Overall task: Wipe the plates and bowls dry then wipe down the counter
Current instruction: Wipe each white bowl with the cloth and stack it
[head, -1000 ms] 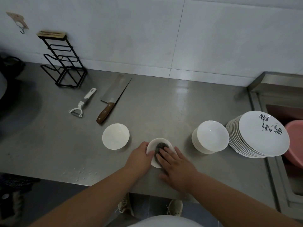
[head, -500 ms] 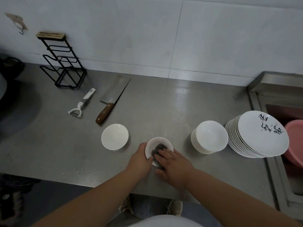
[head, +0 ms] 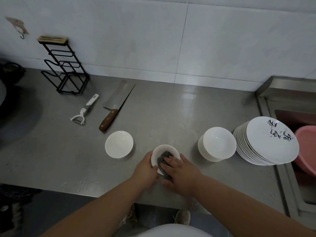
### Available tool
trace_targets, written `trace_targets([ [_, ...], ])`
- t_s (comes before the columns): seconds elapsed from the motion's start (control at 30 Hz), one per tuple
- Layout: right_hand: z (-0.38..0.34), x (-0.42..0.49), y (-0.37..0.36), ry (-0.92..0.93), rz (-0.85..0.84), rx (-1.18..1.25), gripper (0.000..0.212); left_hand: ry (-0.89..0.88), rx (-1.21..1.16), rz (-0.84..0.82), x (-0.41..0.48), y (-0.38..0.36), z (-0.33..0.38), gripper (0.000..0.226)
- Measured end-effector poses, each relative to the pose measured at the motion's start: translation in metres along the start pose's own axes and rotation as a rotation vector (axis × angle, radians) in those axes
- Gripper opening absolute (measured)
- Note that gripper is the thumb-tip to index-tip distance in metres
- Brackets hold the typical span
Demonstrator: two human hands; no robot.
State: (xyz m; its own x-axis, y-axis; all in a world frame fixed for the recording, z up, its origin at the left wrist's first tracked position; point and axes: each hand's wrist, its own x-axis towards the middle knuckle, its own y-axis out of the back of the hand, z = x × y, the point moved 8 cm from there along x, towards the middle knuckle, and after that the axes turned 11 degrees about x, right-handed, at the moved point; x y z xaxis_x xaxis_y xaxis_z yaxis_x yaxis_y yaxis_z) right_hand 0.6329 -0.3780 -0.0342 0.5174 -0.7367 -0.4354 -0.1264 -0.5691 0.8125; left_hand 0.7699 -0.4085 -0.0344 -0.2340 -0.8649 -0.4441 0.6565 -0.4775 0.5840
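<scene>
On the counter (head: pixel 171 108) my left hand (head: pixel 145 170) grips a white bowl (head: pixel 158 152); my right hand (head: pixel 181 173), fingers (head: pixel 168 164) flat I think, presses a cloth (head: pixel 162 159) inside.

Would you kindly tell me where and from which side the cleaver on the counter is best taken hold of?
Probably by the wooden handle, coming from the near edge of the counter. The cleaver lies flat with its handle pointing toward that edge and its blade running away toward the wall, so a wrap from above stays clear of the sharp edge.
</scene>
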Motion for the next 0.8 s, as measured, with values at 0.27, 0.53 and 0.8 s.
trace_targets([
  [0.27,0.001,-0.002,0.008,-0.003,-0.017,-0.064,0.077,0.133,0.147,0.197,0.025,0.021,-0.01,0.02],
  [0.53,-0.004,-0.004,0.0,-0.012,0.014,0.054,0.07,0.095,0.034,0.06,0.019,0.003,-0.01,0.022],
  [0.8,0.02,-0.002,0.008,0.108,0.07,-0.234,0.071,-0.04,0.241,-0.024,0.029,0.002,0.0,0.016],
])
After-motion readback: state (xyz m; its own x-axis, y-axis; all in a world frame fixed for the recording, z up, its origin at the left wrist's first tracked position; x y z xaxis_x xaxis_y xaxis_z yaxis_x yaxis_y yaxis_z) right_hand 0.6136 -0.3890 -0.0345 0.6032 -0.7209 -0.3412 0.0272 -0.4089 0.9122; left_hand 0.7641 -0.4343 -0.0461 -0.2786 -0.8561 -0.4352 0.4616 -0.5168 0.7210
